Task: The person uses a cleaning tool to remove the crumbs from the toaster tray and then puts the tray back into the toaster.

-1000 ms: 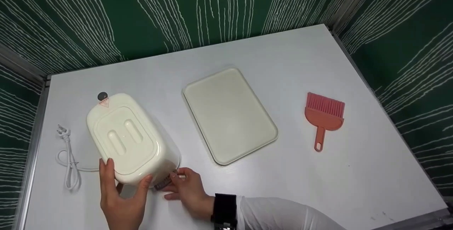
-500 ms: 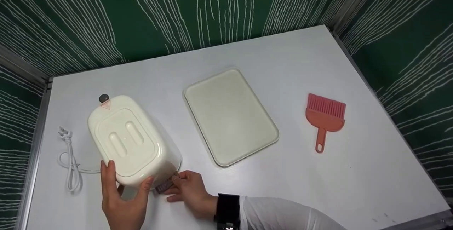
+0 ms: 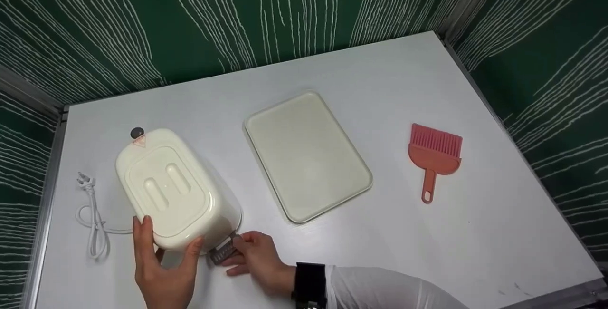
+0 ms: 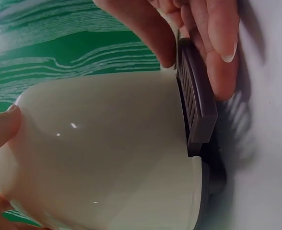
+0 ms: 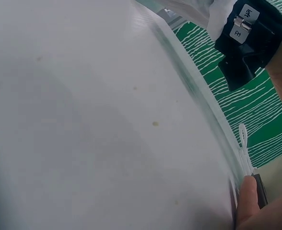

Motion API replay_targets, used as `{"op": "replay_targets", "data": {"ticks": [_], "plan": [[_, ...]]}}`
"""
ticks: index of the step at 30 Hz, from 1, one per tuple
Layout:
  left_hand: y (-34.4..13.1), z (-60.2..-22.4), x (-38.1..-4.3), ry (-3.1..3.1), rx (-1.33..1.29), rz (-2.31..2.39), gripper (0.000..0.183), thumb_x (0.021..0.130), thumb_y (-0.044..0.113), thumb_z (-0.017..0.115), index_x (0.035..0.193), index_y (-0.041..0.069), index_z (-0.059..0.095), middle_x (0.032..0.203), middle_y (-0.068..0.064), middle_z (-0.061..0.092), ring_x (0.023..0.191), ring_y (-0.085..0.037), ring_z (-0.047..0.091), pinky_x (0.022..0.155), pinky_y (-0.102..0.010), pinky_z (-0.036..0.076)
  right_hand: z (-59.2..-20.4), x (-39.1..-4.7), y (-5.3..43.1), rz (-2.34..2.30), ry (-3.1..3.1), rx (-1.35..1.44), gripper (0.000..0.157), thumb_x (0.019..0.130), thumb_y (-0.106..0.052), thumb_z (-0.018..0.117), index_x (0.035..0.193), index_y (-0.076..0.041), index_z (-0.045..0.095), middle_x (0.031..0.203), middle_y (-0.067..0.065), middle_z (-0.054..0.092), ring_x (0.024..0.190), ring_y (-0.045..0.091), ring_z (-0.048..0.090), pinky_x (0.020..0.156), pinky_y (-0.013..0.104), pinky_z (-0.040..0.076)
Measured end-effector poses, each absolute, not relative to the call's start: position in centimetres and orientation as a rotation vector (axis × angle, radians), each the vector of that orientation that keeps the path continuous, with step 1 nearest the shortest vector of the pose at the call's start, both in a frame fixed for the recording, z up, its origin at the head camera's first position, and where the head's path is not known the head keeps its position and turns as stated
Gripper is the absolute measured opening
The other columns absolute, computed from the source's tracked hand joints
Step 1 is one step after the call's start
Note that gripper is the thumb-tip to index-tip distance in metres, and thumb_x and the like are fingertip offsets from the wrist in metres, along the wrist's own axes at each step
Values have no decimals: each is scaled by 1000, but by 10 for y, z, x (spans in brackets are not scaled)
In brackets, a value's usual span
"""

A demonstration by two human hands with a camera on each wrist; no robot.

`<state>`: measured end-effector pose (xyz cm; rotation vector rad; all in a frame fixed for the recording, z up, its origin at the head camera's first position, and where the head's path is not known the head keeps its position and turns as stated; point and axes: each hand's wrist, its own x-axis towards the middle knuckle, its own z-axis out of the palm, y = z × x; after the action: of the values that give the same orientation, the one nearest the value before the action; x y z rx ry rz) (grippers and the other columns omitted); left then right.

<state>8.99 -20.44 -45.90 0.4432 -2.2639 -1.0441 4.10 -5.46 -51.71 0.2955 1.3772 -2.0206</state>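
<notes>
A cream toaster [image 3: 221,199] with a lid over its top stands at the left of the table. My left hand [image 3: 166,271] grips its near end, thumb on one side and fingers on the other. At the base of that end, my right hand [image 3: 261,259] pinches a dark grey crumb tray [image 3: 222,252] by its ridged front. The left wrist view shows the crumb tray [image 4: 201,96] partly out of the toaster [image 4: 107,139], low over the table, with right-hand fingers [image 4: 220,57] on it. Its inner part is hidden in the toaster.
A pale rectangular tray [image 3: 308,157] lies mid-table. Farther right is a pink and orange brush [image 3: 434,154]. The toaster's white cord and plug [image 3: 95,218] lie at the left. Green walls with white lines [image 3: 294,9] border the white table [image 3: 403,252].
My right hand has moved slightly toward the near right, drawing the crumb tray farther out of the toaster. My left hand keeps its hold, and the toaster stays in place.
</notes>
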Motion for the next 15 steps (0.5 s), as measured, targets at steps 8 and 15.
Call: {"op": "replay_targets", "data": {"ticks": [8, 15], "plan": [[-204, -456, 89, -2247, 456, -1077, 107, 69, -6, 95, 159, 1, 38, 165, -29, 27, 143, -47, 42, 98, -8, 40, -517, 42, -47, -2005, 1383, 236, 8, 106, -3, 55, 106, 5, 58, 94, 26, 75, 81, 30, 78, 64, 35, 64], [-203, -456, 90, -2234, 474, -1088, 106, 69, -5, 95, 159, 1, 39, 165, -28, 29, 143, -45, 42, 99, -8, 41, -517, 43, -43, -1983, 1381, 240, 8, 104, 0, 57, 105, 8, 61, 96, 27, 75, 82, 32, 78, 64, 36, 64]]}}
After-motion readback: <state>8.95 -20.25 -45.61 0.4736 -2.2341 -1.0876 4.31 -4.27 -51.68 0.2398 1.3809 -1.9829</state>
